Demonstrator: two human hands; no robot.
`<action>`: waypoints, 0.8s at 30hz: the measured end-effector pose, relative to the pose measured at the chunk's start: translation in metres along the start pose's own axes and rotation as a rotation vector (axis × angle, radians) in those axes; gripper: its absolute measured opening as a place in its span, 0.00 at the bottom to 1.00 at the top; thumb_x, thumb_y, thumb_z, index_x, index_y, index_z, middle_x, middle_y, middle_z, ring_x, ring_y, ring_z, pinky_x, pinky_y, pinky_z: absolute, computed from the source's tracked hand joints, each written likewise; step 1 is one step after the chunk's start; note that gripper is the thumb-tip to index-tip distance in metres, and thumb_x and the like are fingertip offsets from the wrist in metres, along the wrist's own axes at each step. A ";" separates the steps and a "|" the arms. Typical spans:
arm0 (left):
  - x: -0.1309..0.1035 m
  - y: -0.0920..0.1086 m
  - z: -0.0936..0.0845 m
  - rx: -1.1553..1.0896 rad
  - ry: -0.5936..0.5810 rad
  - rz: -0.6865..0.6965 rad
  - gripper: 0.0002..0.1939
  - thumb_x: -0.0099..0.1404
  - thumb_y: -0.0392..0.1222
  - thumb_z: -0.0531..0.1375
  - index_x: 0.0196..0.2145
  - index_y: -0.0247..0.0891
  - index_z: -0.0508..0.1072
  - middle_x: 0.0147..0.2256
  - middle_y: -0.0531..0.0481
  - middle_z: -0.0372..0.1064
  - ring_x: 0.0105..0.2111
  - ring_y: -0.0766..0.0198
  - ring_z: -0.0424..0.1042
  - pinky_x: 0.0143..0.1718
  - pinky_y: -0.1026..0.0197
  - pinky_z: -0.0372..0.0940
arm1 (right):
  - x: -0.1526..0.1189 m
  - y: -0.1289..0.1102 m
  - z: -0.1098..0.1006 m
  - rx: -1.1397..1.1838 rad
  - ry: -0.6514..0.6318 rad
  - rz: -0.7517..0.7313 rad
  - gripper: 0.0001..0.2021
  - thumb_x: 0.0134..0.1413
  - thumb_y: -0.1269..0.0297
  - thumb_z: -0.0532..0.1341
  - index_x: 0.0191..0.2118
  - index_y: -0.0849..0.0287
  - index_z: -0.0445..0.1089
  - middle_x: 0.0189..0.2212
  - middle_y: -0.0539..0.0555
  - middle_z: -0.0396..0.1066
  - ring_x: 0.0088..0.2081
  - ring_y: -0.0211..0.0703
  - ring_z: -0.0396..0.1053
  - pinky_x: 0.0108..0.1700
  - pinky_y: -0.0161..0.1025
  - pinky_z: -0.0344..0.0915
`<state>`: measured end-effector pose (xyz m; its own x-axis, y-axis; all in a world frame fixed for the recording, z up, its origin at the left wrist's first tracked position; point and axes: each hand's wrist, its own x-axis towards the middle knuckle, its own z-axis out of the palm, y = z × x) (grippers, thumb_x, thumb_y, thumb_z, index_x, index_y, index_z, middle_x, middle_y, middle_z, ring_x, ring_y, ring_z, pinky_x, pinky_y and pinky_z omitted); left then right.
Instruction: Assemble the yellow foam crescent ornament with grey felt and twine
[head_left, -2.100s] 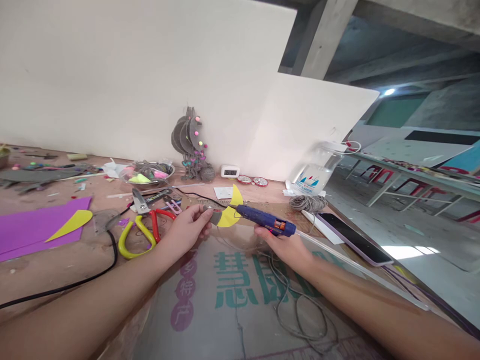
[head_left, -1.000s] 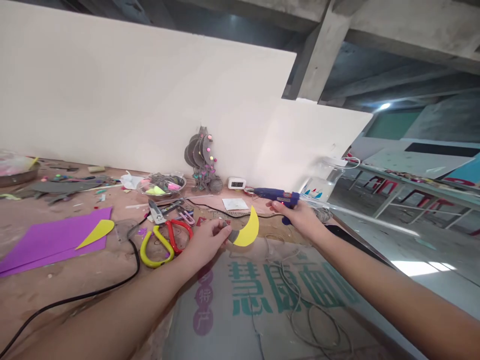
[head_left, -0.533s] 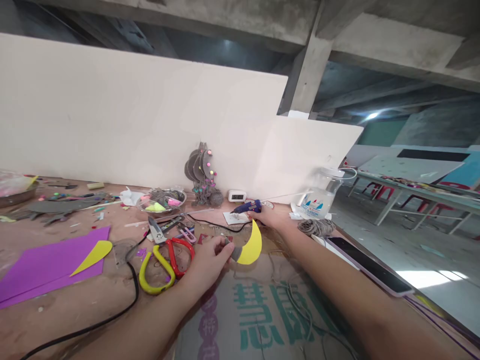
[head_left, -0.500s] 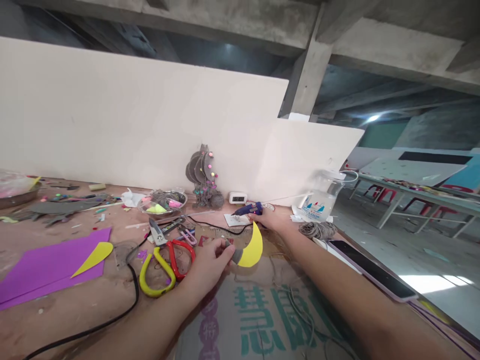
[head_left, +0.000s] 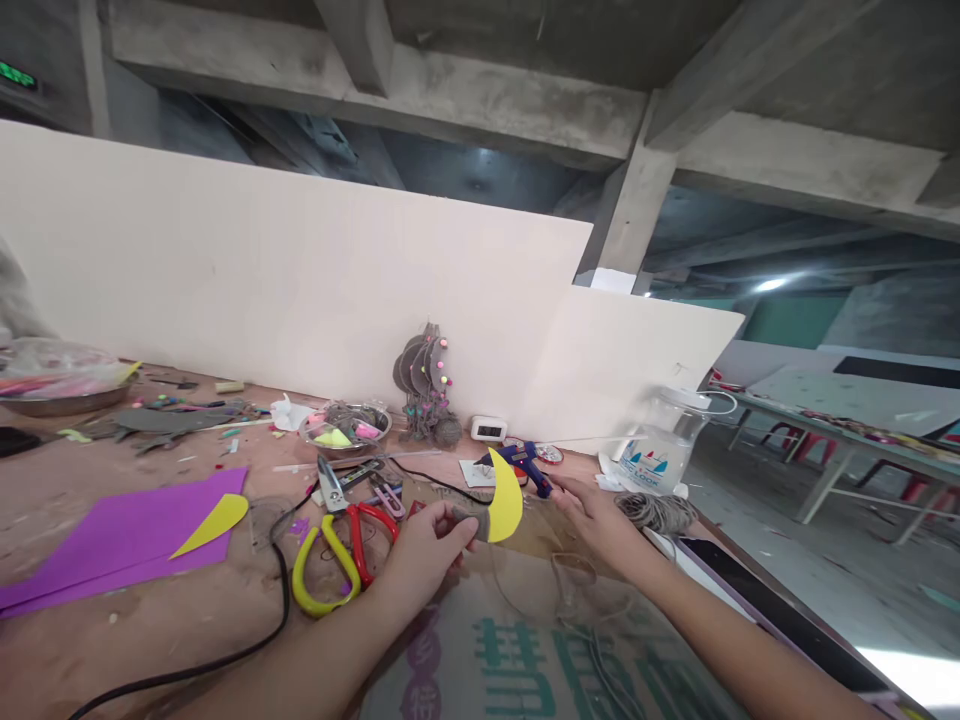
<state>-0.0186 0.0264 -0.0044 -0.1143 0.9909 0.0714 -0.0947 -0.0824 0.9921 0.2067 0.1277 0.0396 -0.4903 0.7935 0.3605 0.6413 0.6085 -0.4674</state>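
While left hand point(head_left: 427, 545) pinches, right hand point(head_left: 600, 528) grips nothing

At lower centre, thumb and fingers clamp the grey end point(head_left: 475, 522) of a flat yellow crescent point(head_left: 506, 500). Beside a blue plastic glue gun point(head_left: 523, 458) just right, the other fingers spread loosely; touch is unclear.

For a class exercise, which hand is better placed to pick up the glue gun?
Probably the right hand: open beside the glue gun, while the left hand pinches the yellow crescent by its grey end.

Left fingers point(head_left: 457, 541) partly cover the grey piece point(head_left: 482, 524).
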 end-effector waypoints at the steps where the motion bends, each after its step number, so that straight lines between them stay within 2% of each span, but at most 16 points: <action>1: 0.000 0.000 0.000 0.000 0.001 0.012 0.17 0.51 0.53 0.61 0.27 0.35 0.65 0.22 0.53 0.68 0.17 0.71 0.60 0.20 0.67 0.54 | -0.009 -0.008 0.000 0.007 -0.006 -0.001 0.24 0.57 0.52 0.50 0.52 0.63 0.66 0.52 0.62 0.65 0.55 0.53 0.61 0.57 0.52 0.53; 4: -0.001 0.001 -0.002 0.008 0.003 0.016 0.18 0.51 0.55 0.60 0.26 0.35 0.66 0.21 0.54 0.68 0.17 0.71 0.60 0.20 0.67 0.54 | -0.034 -0.038 0.008 0.080 -0.094 0.012 0.23 0.56 0.51 0.52 0.51 0.60 0.67 0.52 0.60 0.66 0.53 0.53 0.63 0.56 0.54 0.55; 8: -0.006 0.003 -0.005 0.040 0.028 0.023 0.17 0.53 0.54 0.60 0.26 0.36 0.66 0.19 0.57 0.63 0.17 0.72 0.59 0.20 0.68 0.52 | -0.053 -0.070 0.030 0.194 -0.296 -0.005 0.25 0.51 0.51 0.58 0.52 0.60 0.66 0.50 0.60 0.68 0.50 0.53 0.66 0.52 0.51 0.61; 10: -0.008 0.004 -0.006 0.073 0.040 0.035 0.16 0.55 0.54 0.59 0.25 0.36 0.65 0.17 0.58 0.61 0.17 0.71 0.58 0.20 0.68 0.52 | -0.056 -0.078 0.041 0.207 -0.277 -0.006 0.24 0.48 0.52 0.61 0.50 0.59 0.67 0.48 0.59 0.69 0.47 0.51 0.68 0.49 0.49 0.63; 13: -0.008 0.006 -0.007 0.112 0.047 0.029 0.16 0.55 0.54 0.59 0.25 0.37 0.65 0.17 0.57 0.62 0.17 0.70 0.60 0.20 0.67 0.53 | -0.060 -0.085 0.050 0.177 -0.267 -0.065 0.10 0.55 0.59 0.56 0.40 0.57 0.70 0.36 0.53 0.73 0.37 0.42 0.70 0.39 0.39 0.66; 14: -0.008 0.006 -0.007 0.114 0.050 0.025 0.16 0.55 0.53 0.59 0.24 0.37 0.65 0.17 0.57 0.62 0.17 0.70 0.60 0.20 0.67 0.53 | -0.061 -0.086 0.050 0.139 -0.271 -0.106 0.09 0.57 0.61 0.54 0.36 0.57 0.69 0.31 0.51 0.73 0.33 0.40 0.70 0.36 0.37 0.65; 16: -0.009 0.007 -0.007 0.159 0.070 0.023 0.16 0.55 0.53 0.59 0.24 0.37 0.64 0.17 0.57 0.61 0.17 0.71 0.59 0.20 0.67 0.53 | -0.065 -0.089 0.047 0.013 -0.270 -0.204 0.11 0.60 0.63 0.50 0.34 0.57 0.68 0.28 0.50 0.72 0.30 0.37 0.68 0.32 0.34 0.62; 20: -0.010 0.006 -0.007 0.237 0.063 0.062 0.15 0.55 0.52 0.59 0.24 0.36 0.65 0.18 0.55 0.64 0.18 0.70 0.61 0.20 0.67 0.54 | -0.069 -0.094 0.037 -0.296 -0.210 -0.389 0.13 0.62 0.62 0.47 0.37 0.58 0.68 0.27 0.52 0.71 0.28 0.38 0.67 0.30 0.34 0.57; 24: -0.013 0.007 -0.006 0.142 0.013 0.060 0.13 0.54 0.47 0.60 0.36 0.38 0.67 0.18 0.59 0.62 0.19 0.70 0.61 0.21 0.68 0.55 | -0.064 -0.098 0.028 -0.412 -0.170 -0.570 0.16 0.63 0.61 0.46 0.35 0.60 0.68 0.26 0.53 0.70 0.28 0.38 0.65 0.28 0.34 0.53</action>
<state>-0.0240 0.0123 0.0009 -0.1286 0.9830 0.1308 0.0536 -0.1248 0.9907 0.1584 0.0176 0.0393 -0.8785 0.3627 0.3111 0.4123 0.9044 0.1099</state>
